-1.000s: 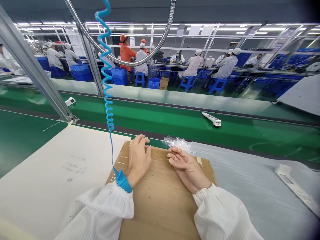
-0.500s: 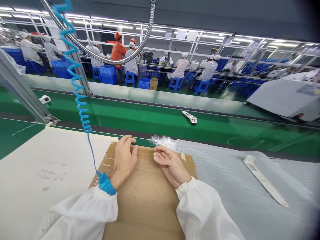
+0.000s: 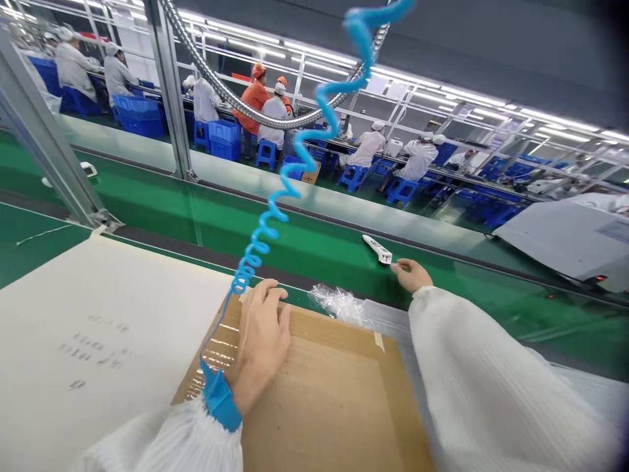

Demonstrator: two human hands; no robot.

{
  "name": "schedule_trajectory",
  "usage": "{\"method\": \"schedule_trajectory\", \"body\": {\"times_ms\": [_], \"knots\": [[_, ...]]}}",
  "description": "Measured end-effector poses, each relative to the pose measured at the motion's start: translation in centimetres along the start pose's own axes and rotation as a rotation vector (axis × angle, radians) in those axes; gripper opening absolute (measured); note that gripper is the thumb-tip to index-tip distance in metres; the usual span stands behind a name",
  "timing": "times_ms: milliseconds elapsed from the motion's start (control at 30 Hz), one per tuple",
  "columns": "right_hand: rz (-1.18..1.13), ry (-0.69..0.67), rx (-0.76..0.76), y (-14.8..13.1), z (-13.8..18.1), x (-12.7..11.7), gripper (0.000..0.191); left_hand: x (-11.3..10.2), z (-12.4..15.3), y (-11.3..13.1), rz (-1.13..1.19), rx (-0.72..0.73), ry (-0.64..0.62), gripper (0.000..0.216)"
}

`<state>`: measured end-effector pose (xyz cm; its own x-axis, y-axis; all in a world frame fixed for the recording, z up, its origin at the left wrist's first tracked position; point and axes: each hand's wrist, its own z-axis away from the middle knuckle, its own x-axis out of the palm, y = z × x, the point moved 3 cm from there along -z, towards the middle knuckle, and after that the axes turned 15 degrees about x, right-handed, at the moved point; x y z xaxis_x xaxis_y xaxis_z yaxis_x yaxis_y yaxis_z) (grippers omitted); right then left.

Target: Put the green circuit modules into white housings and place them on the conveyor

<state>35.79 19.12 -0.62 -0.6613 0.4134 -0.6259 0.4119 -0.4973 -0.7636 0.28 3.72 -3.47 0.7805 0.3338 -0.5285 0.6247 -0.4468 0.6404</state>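
The white device lies on the green belt just beyond the outstretched right hand, whose loosely open fingers nearly touch it; the left hand lies flat on the cardboard.

Two hands are in view: one left hand and one right hand. I count one cardboard sheet, one crumpled plastic bag, one blue coiled cord and one blue wrist strap. Two white devices lie on the green belt: one long white device, one small white device. Farther off, two orange caps.
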Motion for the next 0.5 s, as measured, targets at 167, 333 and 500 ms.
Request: {"method": "schedule_trajectory", "body": {"times_ms": [167,333,500], "knots": [[0.04,0.029,-0.043,-0.7,-1.8,4.3,0.019,-0.1,0.1,0.1,0.001,-0.006,-0.004,0.017],[-0.054,-0.19,-0.166,-2.8,2.3,6.8,0.025,-0.2,0.0,0.2,0.023,-0.002,0.011,0.016],[-0.205,-0.502,-0.292,-4.9,10.8,2.9,0.047,-1.1,-0.5,1.6,0.069,0.088,0.006,0.023]]}}
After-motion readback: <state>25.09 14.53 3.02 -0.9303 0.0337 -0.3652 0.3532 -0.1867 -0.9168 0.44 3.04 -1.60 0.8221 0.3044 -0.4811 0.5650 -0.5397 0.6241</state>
